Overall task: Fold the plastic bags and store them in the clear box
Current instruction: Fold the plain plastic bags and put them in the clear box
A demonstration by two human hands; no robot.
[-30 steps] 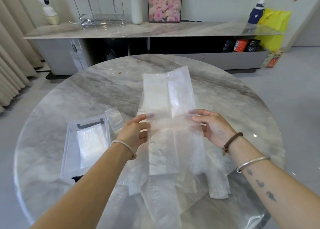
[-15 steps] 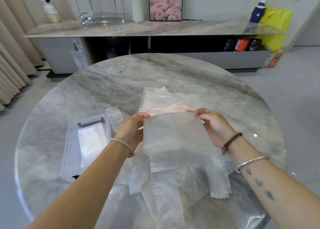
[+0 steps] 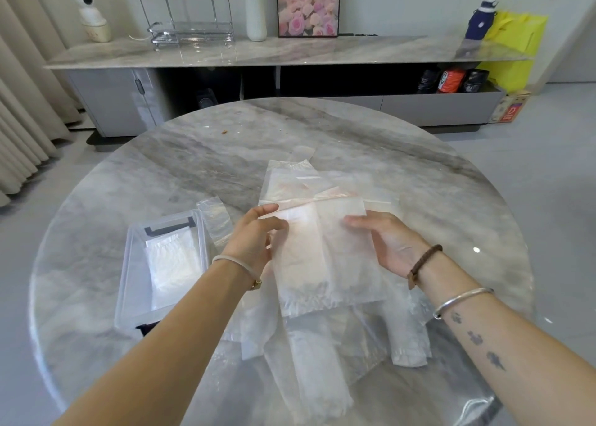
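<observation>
left forearm [image 3: 180, 329] is covering the near end of the clear rectangular plastic box [image 3: 126, 264]. translucent folded plastic bag [image 3: 322, 258] is veiling fingers of the right hand [image 3: 395, 248]. loose clear bags [image 3: 322, 367] are overlapping, count unclear. round grey marble table [image 3: 161, 174] is running off the bottom edge.

The long translucent plastic bag [image 3: 322, 258], stretched out a second ago, has been folded in half toward the near edge of the worktop [image 3: 180, 174]; the left hand [image 3: 254, 241] and right hand [image 3: 390, 245] now pinch the doubled rectangle's sides

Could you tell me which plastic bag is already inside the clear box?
The white folded bag, alone within the clear box; all others are outside, on the table or held.
</observation>
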